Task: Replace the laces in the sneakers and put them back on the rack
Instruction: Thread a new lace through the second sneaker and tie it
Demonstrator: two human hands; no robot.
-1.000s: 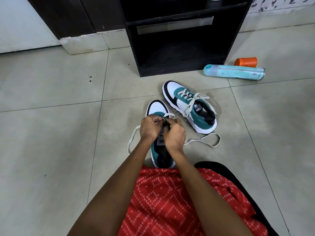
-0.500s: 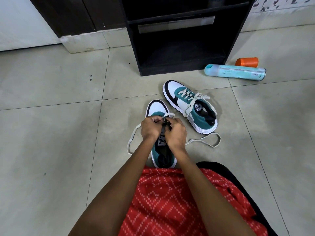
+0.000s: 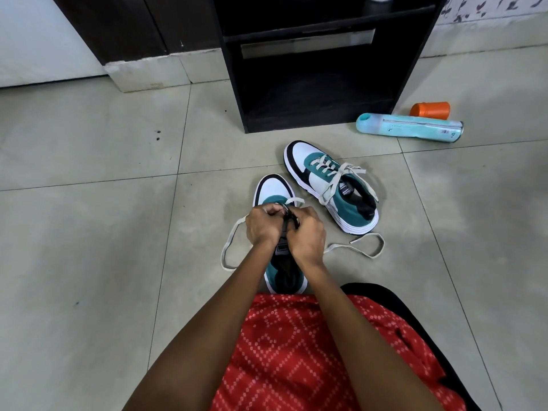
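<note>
The black wooden shoe rack (image 3: 320,69) stands against the wall, boxy and matte, and its lower shelf holds no sneaker, so the putting-back is all still to do. In front of the rack, on the smooth grey floor tiles (image 3: 89,232), lies the finished sneaker (image 3: 332,185), white, teal and black with a thick white sole; its flat cream lace runs through every eyelet and ends in a loose bow. This half of the lacing looks done.

Nearer the person than that shoe, and further from the rack, sits the second teal-and-white sneaker (image 3: 277,232), toe pointing at the rack. Its flat cream lace (image 3: 231,247) crosses only the lowest eyelets; long slack loops spill onto the tiles on both sides. Most of its threading remains, by my reading.

The left hand (image 3: 262,222) and right hand (image 3: 308,234) meet over the black tongue, fingers curled shut, pinching what seems to be the lace; the exact grip is hidden.

Right of the rack lie a pale turquoise plastic bottle (image 3: 409,127) and a small orange cylinder (image 3: 430,109).
</note>
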